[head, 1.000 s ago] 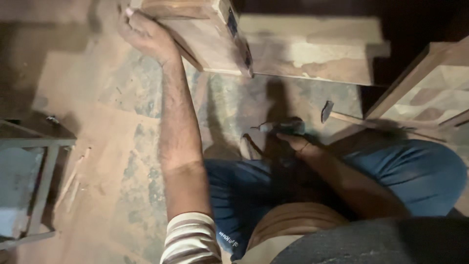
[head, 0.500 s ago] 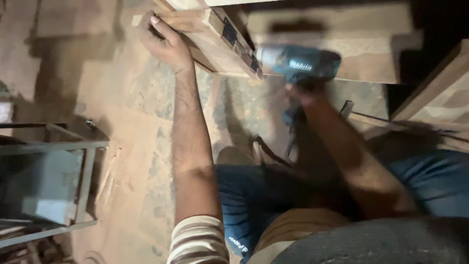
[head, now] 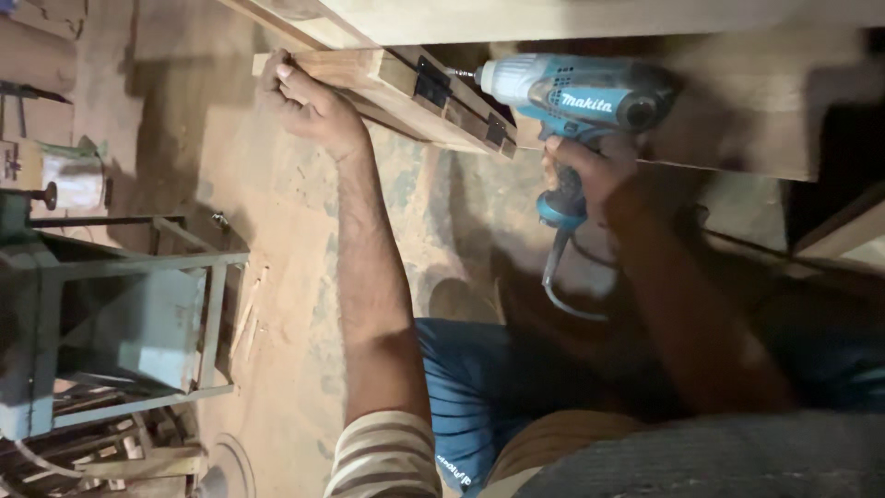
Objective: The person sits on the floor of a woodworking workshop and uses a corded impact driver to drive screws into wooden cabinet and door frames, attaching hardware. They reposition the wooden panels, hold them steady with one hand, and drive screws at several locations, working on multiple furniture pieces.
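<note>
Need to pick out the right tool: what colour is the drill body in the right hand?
Teal-blue with a black nose, seen in the head view: the drill, gripped by the right hand.

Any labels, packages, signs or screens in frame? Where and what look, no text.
Label on the drill: a white logo strip on the teal body, top centre; the right hand holds the grip.
Print on the blue shorts: small white lettering, bottom centre.
White wrapped roll: on the left bench, cylinder shape; any print too small to tell.
No screens or signs.
</note>
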Demonstrator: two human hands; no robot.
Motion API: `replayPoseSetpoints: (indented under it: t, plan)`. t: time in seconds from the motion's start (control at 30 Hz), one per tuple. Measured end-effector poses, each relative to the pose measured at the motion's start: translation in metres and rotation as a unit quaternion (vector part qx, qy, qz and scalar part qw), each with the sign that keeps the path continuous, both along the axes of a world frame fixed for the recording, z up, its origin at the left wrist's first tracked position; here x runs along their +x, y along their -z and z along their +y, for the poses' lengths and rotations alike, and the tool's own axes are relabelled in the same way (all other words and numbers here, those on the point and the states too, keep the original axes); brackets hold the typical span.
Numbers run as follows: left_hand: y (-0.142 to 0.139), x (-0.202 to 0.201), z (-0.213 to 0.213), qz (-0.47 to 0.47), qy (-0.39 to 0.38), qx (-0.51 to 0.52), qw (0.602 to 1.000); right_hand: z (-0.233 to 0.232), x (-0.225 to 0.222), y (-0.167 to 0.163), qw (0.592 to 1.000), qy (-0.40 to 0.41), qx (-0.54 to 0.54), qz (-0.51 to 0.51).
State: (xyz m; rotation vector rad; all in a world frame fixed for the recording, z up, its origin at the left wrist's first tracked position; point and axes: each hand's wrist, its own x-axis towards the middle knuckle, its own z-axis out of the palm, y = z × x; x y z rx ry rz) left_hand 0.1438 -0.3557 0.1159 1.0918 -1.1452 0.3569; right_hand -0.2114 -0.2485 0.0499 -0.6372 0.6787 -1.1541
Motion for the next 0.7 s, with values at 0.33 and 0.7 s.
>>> replayPoseSetpoints:
  t: [0.33, 0.7]
  plan:
    - [0.022, -0.003, 0.075, 0.313, 0.225, 0.033, 0.922, 0.016, -0.017, -0.013, 1.000, -0.010, -0.010, 0.014]
    - [0.075, -0.111, 0.093, 0.492, 0.329, 0.250, 0.766, 0.018, -0.020, -0.018, 0.998, 0.028, -0.044, -0.018]
